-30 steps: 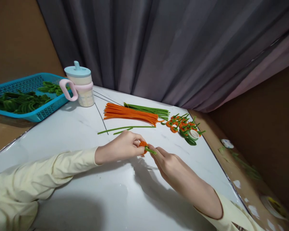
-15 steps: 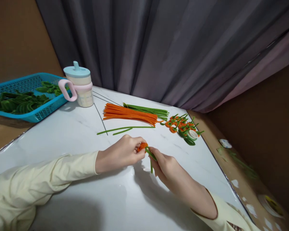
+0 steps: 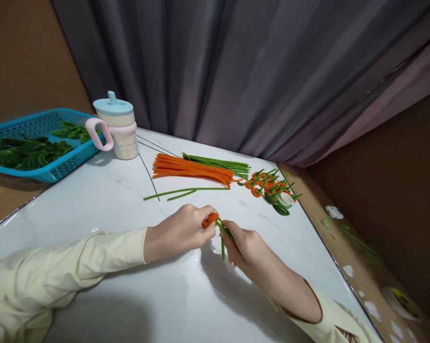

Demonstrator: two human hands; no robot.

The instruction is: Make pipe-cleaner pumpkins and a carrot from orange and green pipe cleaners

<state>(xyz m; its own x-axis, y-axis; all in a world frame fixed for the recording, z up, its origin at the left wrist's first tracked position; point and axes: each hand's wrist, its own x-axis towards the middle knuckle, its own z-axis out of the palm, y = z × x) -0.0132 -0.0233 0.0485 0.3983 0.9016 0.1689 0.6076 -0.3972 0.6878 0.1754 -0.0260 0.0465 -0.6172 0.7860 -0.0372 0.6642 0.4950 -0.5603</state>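
Observation:
My left hand (image 3: 181, 229) pinches a small orange pipe-cleaner coil (image 3: 210, 219) just above the white table (image 3: 129, 286). My right hand (image 3: 241, 243) grips a green pipe-cleaner stem (image 3: 222, 240) that joins the coil and hangs down between the hands. Both sleeves are pale yellow. Farther back lie a bundle of orange pipe cleaners (image 3: 191, 169) and a bundle of green pipe cleaners (image 3: 218, 163). Two loose green stems (image 3: 181, 192) lie in front of the bundles.
A pile of finished orange-and-green pieces (image 3: 268, 185) with a small white cap (image 3: 285, 199) sits at the right. A lidded cup with a pink handle (image 3: 117, 126) and a blue basket (image 3: 39, 143) of green pieces stand at the left. A grey curtain hangs behind.
The green stem has swung from pointing right to hanging downward as my right hand turned it. Both hands have stayed near the same spot.

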